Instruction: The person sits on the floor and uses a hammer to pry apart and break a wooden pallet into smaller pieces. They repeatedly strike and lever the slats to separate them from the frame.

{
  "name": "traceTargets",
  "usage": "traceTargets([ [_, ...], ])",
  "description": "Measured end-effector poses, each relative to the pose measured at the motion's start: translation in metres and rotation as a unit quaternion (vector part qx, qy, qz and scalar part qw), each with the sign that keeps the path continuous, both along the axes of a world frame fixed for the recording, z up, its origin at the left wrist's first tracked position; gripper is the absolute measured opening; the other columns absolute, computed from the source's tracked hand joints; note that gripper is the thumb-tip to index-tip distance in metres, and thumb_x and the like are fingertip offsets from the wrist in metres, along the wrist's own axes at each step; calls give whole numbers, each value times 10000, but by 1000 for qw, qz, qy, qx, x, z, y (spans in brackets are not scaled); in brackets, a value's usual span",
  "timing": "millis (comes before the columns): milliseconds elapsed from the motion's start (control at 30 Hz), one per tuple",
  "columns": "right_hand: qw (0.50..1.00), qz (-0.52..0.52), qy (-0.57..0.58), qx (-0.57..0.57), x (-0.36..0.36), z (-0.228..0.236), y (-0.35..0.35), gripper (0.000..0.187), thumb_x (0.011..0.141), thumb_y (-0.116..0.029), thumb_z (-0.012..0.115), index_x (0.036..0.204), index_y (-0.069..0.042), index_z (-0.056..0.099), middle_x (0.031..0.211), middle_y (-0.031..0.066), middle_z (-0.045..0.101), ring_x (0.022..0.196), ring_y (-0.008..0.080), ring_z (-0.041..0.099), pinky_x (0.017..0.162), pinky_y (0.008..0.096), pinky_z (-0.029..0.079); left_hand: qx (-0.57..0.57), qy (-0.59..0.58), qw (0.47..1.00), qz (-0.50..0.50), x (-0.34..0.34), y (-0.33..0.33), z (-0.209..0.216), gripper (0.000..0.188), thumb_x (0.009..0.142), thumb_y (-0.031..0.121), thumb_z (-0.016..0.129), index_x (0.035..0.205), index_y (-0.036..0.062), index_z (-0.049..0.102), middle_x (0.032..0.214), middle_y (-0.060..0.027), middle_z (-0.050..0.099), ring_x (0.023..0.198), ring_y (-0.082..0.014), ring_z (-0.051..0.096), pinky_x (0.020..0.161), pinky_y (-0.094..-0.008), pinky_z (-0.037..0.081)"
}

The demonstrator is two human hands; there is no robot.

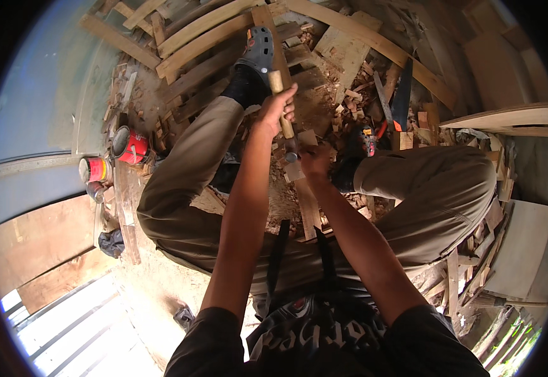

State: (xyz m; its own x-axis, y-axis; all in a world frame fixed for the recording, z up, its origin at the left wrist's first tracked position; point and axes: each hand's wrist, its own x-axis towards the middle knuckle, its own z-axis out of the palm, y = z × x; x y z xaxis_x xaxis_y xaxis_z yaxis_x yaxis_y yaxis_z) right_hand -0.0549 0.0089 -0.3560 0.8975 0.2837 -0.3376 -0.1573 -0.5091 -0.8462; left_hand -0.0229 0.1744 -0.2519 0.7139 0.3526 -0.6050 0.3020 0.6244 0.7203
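My left hand (276, 113) is wrapped round the wooden handle of a hammer (286, 129). The hammer's dark metal head, with a round face, hangs at the lower end, close to my right hand. My right hand (316, 161) is closed, its fingertips curled beside the hammer head; what they grip is hidden. Just below the head a small pale wood block (294, 171) rests on a long wooden board (308, 201) that runs between my legs. Beyond my left hand my shoe (260, 50) is on a narrow plank.
Wood chips and offcuts (352, 103) cover the ground ahead. A saw (403, 94) with an orange handle lies to the right. Long planks (208, 41) lie at the far side. Two red cans (129, 145) stand at left, near a wall panel (41, 235).
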Motion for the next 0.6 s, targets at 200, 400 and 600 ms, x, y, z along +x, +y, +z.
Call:
traceTargets([
  [200, 971, 132, -171, -102, 41, -76, -33, 263, 837, -287, 695, 849, -28, 740, 857, 163, 724, 795, 329, 703, 744, 424, 533, 85, -89, 992, 16, 7, -45, 10, 342, 879, 294, 777, 872, 102, 494, 614, 31, 455, 489, -88, 426, 468, -279, 359],
  [400, 997, 60, -49, -12, 87, 89, 15, 535, 1008, -472, 526, 824, 4, 686, 833, 126, 703, 730, 286, 607, 714, 389, 472, 198, -21, 978, 61, -29, -36, -12, 196, 865, 182, 716, 799, 82, 561, 656, 22, 508, 569, -100, 481, 550, -286, 399],
  [600, 964, 191, -2, 183, 102, 171, 70, 797, 971, -697, 400, 1022, 32, 719, 918, 145, 704, 942, 243, 645, 913, 348, 480, 212, -116, 970, -8, -34, -54, -1, 170, 890, 209, 673, 879, 51, 612, 726, -5, 589, 642, -108, 548, 578, -311, 424],
])
